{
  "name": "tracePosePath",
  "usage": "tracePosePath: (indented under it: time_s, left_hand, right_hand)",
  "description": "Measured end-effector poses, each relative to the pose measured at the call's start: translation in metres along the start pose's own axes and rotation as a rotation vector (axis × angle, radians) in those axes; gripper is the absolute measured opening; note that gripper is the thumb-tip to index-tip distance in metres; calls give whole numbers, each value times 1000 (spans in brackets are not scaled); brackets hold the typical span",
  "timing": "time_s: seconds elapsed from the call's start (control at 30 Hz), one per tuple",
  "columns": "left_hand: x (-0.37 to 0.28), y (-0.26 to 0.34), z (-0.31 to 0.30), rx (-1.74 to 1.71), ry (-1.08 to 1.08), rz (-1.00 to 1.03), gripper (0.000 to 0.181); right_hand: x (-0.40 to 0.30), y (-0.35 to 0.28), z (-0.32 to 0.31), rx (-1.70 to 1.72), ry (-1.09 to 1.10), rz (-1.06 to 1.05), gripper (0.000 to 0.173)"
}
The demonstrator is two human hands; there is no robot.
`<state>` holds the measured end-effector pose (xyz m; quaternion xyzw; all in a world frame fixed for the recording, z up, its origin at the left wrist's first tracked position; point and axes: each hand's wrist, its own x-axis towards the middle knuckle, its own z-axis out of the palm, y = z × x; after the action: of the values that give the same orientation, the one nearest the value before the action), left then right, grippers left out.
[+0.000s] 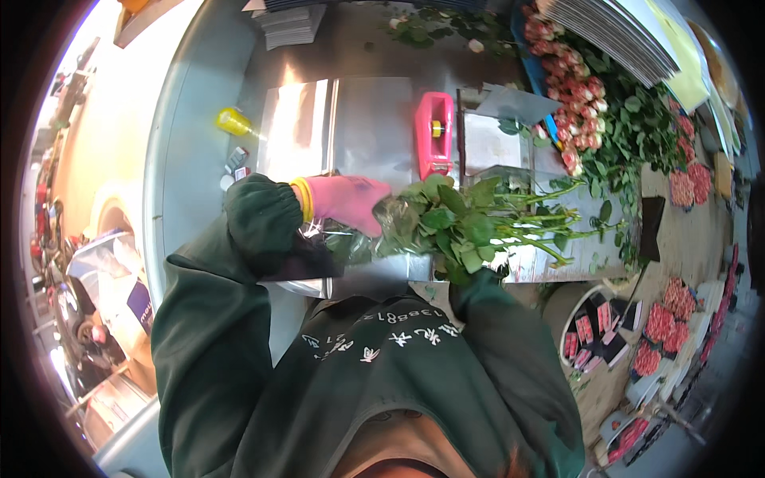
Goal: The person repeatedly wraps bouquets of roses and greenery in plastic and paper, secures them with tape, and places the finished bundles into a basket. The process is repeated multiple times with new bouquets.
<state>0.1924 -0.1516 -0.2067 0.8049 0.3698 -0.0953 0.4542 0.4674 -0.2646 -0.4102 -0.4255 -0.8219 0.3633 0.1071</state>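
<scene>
A leafy bunch of stems (pixel 460 224) lies crosswise in front of me, its cut ends pointing right. Clear plastic wrap (pixel 397 224) covers its left part; the flower heads are hidden under my arm and the wrap. My left hand (pixel 346 200), in a pink glove with a yellow cuff, grips the wrapped part from above. My right sleeve (pixel 487 293) reaches up to the near side of the leaves, which hide the right hand. Just beyond the bunch stands a pink tape dispenser (pixel 434 134). Flat clear film sheets (pixel 370 128) lie on the metal worktable (pixel 358 51).
Pink-and-white roses (pixel 577 101) are heaped at the right, near stacked cardboard sheets (pixel 609 39). A yellow roll (pixel 233 121) and small boxes (pixel 238 158) sit at left. Below the table's right end stands a bin (pixel 556 316) with printed packaging. More wrapped bouquets (pixel 663 322) stand on the floor.
</scene>
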Motion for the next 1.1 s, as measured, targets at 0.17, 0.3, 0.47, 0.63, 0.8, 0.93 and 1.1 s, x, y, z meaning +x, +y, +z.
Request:
tracePosePath:
  time_s: [0.17,0.3,0.47,0.63,0.8,0.93,1.1]
  left_hand:
    - [6,-26,49,281,222,-125,51]
    - [23,-3,125,545,283,-241,50]
    - [36,-34,176,386,334,-169,54]
    - [0,-23,168,307,633,-103,81]
    - [19,-17,170,528,497,-32,72]
    - [54,-21,147,415,242,61,65]
    - [67,154,62,97,108,332,87]
  right_hand:
    - [-31,-123,15,534,143,187,28]
    - [3,-141,-9,1141,216,468,35]
    - [16,-110,39,1447,439,758,28]
    - [14,-97,55,1943,420,746,46]
    - [-9,-86,58,1995,152,537,62]
    - [-51,-118,0,1647,98,437,56]
    - [-181,-105,-60,1543,-74,312,53]
